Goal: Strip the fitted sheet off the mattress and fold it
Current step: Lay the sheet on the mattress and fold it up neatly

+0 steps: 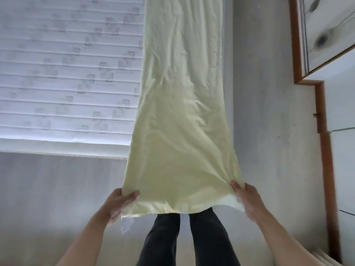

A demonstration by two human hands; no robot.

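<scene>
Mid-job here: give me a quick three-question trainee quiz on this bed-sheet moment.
1. True or false: the pale yellow sheet still covers the whole mattress.
2. Which hands hold the sheet's near end? A) left only B) right only C) both
3. Fill in: a small white ____ hangs from the sheet's corner by the left hand.

Key
1. False: the sheet is a long narrow strip along the mattress's right side, and the quilted top is bare.
2. C: the left hand and the right hand each pinch a corner.
3. Tag.
</scene>
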